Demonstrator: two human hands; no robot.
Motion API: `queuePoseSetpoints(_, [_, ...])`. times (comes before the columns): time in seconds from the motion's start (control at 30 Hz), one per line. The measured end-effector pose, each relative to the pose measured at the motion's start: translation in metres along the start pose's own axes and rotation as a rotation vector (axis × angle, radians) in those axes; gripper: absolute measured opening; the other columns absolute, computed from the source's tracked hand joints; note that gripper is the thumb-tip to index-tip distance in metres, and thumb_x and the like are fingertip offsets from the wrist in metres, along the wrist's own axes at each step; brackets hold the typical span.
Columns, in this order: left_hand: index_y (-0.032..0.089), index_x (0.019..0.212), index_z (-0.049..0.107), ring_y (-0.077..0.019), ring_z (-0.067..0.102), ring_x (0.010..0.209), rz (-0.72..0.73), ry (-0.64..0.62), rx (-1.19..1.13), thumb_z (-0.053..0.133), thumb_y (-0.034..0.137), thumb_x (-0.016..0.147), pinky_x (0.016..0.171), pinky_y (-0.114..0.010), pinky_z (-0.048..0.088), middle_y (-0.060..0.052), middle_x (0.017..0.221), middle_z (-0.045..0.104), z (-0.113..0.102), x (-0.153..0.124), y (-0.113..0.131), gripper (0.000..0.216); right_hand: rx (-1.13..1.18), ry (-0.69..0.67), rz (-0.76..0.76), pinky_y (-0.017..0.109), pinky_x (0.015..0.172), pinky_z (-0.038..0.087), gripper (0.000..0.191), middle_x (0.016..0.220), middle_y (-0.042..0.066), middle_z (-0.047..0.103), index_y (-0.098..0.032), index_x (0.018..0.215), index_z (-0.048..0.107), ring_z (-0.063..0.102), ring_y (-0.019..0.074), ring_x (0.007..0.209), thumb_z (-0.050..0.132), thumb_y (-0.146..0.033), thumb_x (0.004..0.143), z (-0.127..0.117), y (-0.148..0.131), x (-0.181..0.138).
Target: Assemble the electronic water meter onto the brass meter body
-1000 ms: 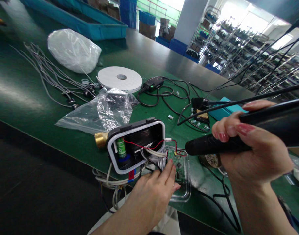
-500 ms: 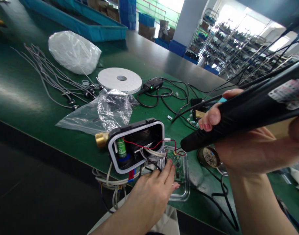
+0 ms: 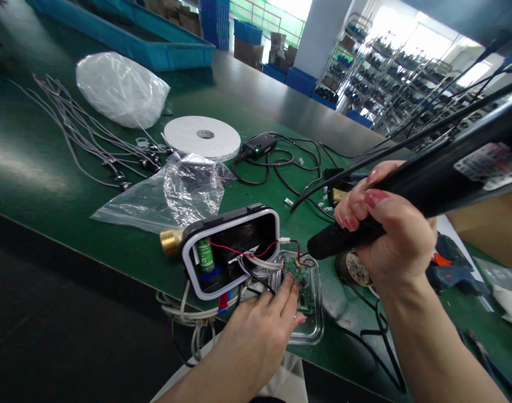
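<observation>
My left hand [image 3: 259,322] lies with its fingers stretched out on the left side of a green circuit board [image 3: 305,285]. The board sits in a clear plastic cover [image 3: 316,330] at the table's front edge. My right hand [image 3: 392,229] is closed around a black electric screwdriver [image 3: 432,179], its nose pointing down-left over the board's top edge. Whether the tip touches the board, I cannot tell. Left of the cover, a black housing [image 3: 234,215] with a white gasket lies on its side. It holds a green battery [image 3: 206,254] and has a brass threaded fitting [image 3: 170,242]. Wires link housing and board.
A clear plastic bag [image 3: 184,193], a white tape roll [image 3: 222,131] and a black adapter [image 3: 259,145] lie behind the housing. A round tin [image 3: 354,270] stands right of the cover. A blue power tool [image 3: 457,274] and a cardboard box [image 3: 491,224] lie at right.
My right hand has wrapped its thumb and fingers around the screwdriver, which has shifted slightly. My left hand stays on the circuit board. The view has moved a little.
</observation>
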State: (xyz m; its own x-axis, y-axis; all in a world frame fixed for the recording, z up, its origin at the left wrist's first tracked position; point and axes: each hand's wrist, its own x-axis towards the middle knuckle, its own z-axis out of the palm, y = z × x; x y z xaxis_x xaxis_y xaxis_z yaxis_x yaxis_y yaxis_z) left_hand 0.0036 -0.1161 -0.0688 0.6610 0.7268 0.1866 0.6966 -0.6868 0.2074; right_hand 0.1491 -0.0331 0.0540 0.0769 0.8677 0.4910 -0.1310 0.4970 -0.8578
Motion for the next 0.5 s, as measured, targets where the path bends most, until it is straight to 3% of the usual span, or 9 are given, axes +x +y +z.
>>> queuePoseSetpoints(0.4, [0.017, 0.132, 0.049, -0.0188, 0.065, 0.095, 0.011, -0.015, 0.006, 0.031, 0.027, 0.099, 0.067, -0.032, 0.058, -0.006, 0.140, 0.047, -0.0030, 0.0013, -0.0034, 0.039, -0.012, -0.048, 0.010, 0.025, 0.041, 0.035, 0.018, 0.055, -0.006, 0.050, -0.020, 0.090, 0.060, 0.046, 0.0083, 0.041, 0.063, -0.017, 0.072, 0.0005, 0.0060, -0.0026])
queuePoseSetpoints(0.5, [0.017, 0.132, 0.049, -0.0190, 0.065, 0.096, 0.010, -0.010, 0.005, 0.031, 0.027, 0.099, 0.068, -0.032, 0.058, -0.006, 0.140, 0.047, -0.0028, 0.0006, -0.0038, 0.039, -0.042, 0.025, -0.014, 0.026, 0.042, 0.036, 0.018, 0.053, -0.006, 0.050, -0.021, 0.086, 0.058, 0.045, 0.0090, 0.041, 0.061, -0.017, 0.070, 0.0024, -0.0019, 0.0001])
